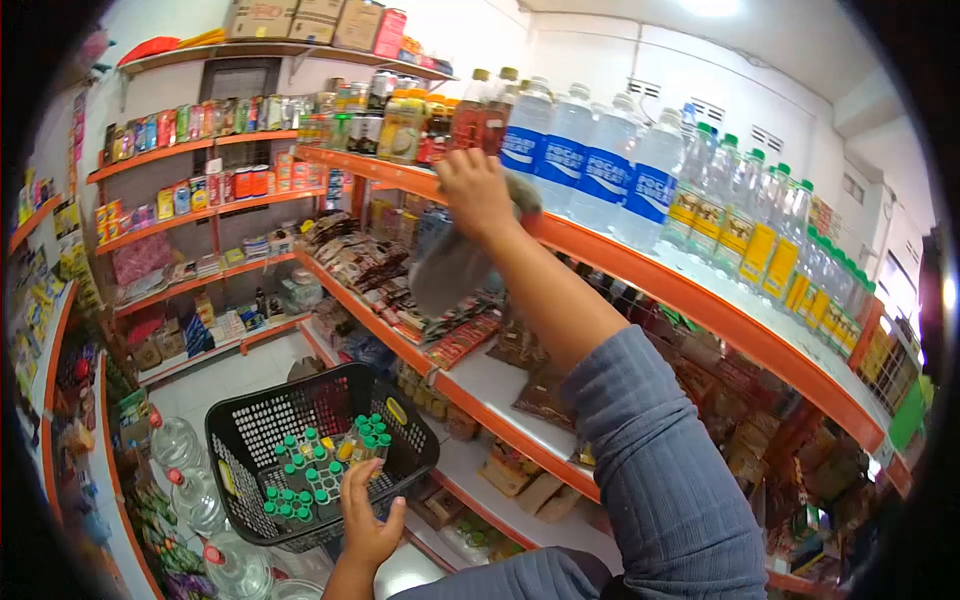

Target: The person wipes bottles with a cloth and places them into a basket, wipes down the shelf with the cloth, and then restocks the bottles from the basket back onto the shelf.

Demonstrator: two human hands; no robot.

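Note:
My right hand (478, 195) grips a grey cloth (450, 268) at the orange front edge of the top shelf (640, 262). The cloth hangs down, blurred, in front of the shelf below. Right by that hand stand bottles with amber-red contents (468, 125) and clear bottles with blue labels (555, 160). My left hand (370, 520) is low, in front of a black plastic basket (250, 412), fingers apart and nothing in them. Inside the basket are many small green-capped bottles (300, 470), some standing in groups.
Rows of green-capped bottles with yellow labels (745, 225) fill the right of the top shelf. Packets (380, 285) lie on the shelf beneath. Large clear jugs with red caps (195, 500) stand left of the basket. Shelves of cans (190, 125) line the back wall, with cardboard boxes (262, 18) above.

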